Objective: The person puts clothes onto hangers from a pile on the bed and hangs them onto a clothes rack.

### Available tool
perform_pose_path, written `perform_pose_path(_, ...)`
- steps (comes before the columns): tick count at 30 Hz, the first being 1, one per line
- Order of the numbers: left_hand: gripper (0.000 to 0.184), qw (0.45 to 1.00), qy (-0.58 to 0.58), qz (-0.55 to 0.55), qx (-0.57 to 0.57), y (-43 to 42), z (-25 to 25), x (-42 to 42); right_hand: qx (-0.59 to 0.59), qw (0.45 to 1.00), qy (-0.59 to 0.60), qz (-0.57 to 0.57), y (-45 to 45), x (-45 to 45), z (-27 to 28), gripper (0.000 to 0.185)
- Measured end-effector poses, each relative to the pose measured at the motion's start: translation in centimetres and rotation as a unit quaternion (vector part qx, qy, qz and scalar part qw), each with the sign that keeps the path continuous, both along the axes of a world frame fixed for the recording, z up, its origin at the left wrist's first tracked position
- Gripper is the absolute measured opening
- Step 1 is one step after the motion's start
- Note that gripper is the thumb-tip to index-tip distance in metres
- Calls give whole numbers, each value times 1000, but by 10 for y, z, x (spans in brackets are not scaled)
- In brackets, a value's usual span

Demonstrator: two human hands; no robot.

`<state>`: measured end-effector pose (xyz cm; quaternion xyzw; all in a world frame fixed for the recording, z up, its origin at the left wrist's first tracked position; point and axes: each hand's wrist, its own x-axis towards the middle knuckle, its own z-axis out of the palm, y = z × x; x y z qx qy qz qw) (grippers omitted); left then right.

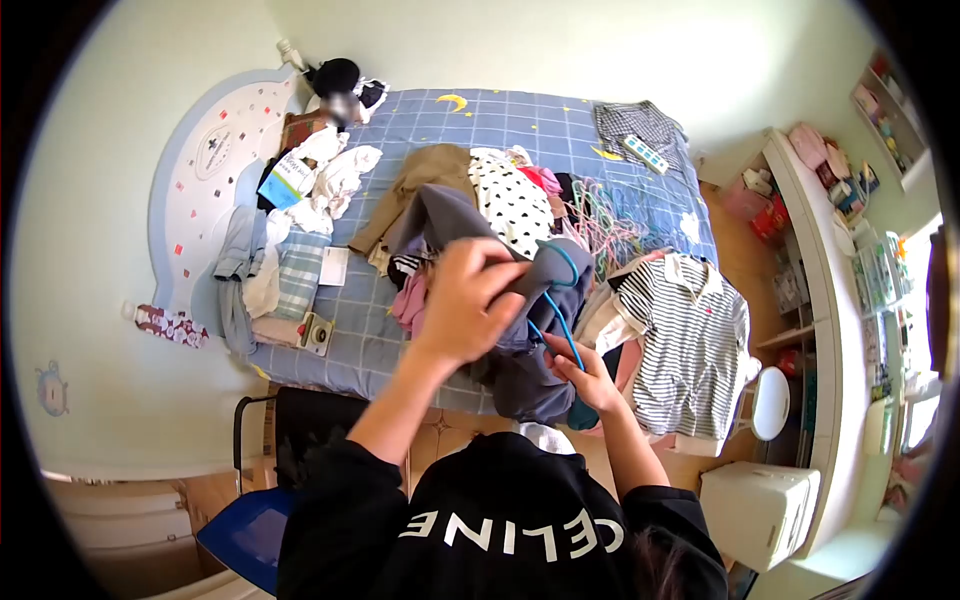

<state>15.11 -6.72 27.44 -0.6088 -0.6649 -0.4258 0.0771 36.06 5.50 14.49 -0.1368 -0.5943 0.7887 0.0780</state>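
Note:
A dark grey garment (440, 215) hangs between my hands over the bed's near side, partly around a blue hanger (563, 325). My left hand (470, 300) has its fingers bent on the grey cloth near the top of the hanger. Lower and to the right, my right hand (583, 375) is closed on the blue hanger. Behind the garment lie a brown garment (425, 175) and a white cloth with black hearts (510, 200). To the right is a striped polo shirt (685, 345).
A tangle of thin hangers (610, 225) lies on the bed (420, 110). Clothes (300, 260) pile up at the left by the headboard (210, 180). A blue chair (250, 535) stands lower left, a white case (760, 510) lower right.

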Motion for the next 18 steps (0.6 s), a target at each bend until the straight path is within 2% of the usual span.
perform_pose_path(1, 35, 994, 108, -4, 29, -4, 5, -15, 2, 1000, 6, -8, -6, 9, 10, 44)
perform_pose_path(3, 41, 974, 227, 15, 21, -8, 21, -24, 4, 1000, 23, -3, -18, 25, 28, 43)
perform_pose_path(5, 39, 970, 233, -75, -4, -1, 13, -35, 83, 996, 18, 7, -29, 38, 36, 45)
perform_pose_path(6, 39, 955, 277, -105, 21, -1, 15, -41, 112, 993, 27, 28, -32, 44, 36, 51)
perform_pose_path(7, 40, 937, 320, -133, 46, -3, 17, -45, 87, 993, 49, 58, -35, 50, 46, 60)
perform_pose_path(9, 40, 937, 307, -148, 78, -11, 30, -41, 47, 994, 67, 71, -33, 65, 53, 74)
perform_pose_path(10, 39, 939, 301, -129, 109, -15, 34, -42, -8, 988, 142, 65, -24, 68, 43, 87)
perform_pose_path(11, 39, 939, 295, -110, 141, -19, 38, -42, -62, 972, 222, 51, -18, 68, 39, 81)
perform_pose_path(13, 37, 950, 269, -94, 129, -28, 51, -34, -7, 989, 55, -140, -6, 65, 12, 69)
perform_pose_path(15, 36, 958, 244, -104, 107, -39, 60, -27, 26, 979, -37, -199, -13, 43, -18, 61)
perform_pose_path(16, 36, 955, 242, -114, 125, -42, 61, -22, 30, 975, -77, -208, -30, 28, -5, 65)
perform_pose_path(17, 35, 958, 239, -107, 119, -49, 62, -19, 86, 973, -104, -189, -36, 10, -21, 68)
perform_pose_path(18, 33, 960, 235, -98, 113, -56, 63, -15, 171, 964, -75, -189, -49, -5, -19, 66)
